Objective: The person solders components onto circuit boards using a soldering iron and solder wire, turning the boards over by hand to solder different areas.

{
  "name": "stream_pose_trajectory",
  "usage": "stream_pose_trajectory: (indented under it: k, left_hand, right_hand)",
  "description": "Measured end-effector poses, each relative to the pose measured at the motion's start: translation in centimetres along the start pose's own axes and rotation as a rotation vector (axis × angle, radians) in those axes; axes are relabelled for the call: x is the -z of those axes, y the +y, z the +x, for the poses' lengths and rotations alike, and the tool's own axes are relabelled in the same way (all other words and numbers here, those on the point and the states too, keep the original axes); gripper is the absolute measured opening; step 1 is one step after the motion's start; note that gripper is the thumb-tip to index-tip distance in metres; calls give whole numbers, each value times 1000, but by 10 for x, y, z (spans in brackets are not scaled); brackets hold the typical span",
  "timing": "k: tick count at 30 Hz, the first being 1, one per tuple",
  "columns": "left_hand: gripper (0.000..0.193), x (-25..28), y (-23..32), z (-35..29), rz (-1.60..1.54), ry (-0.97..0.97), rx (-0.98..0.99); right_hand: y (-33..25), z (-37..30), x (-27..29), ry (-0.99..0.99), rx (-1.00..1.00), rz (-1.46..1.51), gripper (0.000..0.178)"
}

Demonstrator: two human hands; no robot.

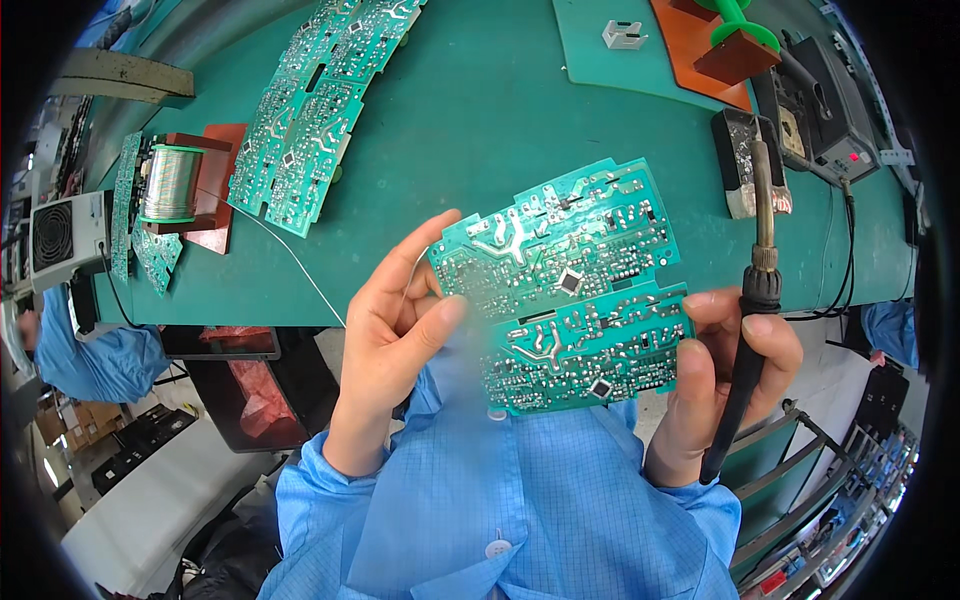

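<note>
A green circuit board (600, 340), dense with solder joints and small chips, is held up in front of my chest over the table's near edge. My left hand (395, 310) pinches its left edge between thumb and fingers. Solder wire (290, 250) runs from a spool toward this hand; where it ends is hidden. My right hand (735, 370) grips a soldering iron (745, 375) by its black handle, tip pointing up and away. The thumb and a finger of that hand also touch the board's right edge. A hazy blur covers the board's left part.
The solder spool (170, 185) stands at the left beside a small fan unit (70, 240). More joined boards (315, 120) lie at the far left of the green table (480, 110). Rightward are an iron rest (742, 170), a soldering station (835, 120) and a green reel (740, 30).
</note>
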State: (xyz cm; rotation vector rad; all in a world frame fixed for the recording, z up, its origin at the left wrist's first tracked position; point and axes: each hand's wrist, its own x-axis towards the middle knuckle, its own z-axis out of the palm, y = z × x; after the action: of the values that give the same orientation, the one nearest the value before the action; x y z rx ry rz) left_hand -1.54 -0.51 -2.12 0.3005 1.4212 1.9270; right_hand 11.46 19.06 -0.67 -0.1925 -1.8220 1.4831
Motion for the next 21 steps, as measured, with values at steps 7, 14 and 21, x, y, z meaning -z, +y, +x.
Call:
stream_pose_trajectory:
  k: [7, 14, 21]
  left_hand:
    - [57, -2, 2, 0, 7, 12, -5]
    - [57, -5, 3, -2, 22, 36, -34]
    - [56, -5, 2, -3, 37, 20, -93]
  right_hand:
    - [1, 1, 2, -14, 27, -21, 43]
    - [-2, 1, 4, -112, 14, -117, 40]
    - [-1, -1, 5, -90, 3, -116, 40]
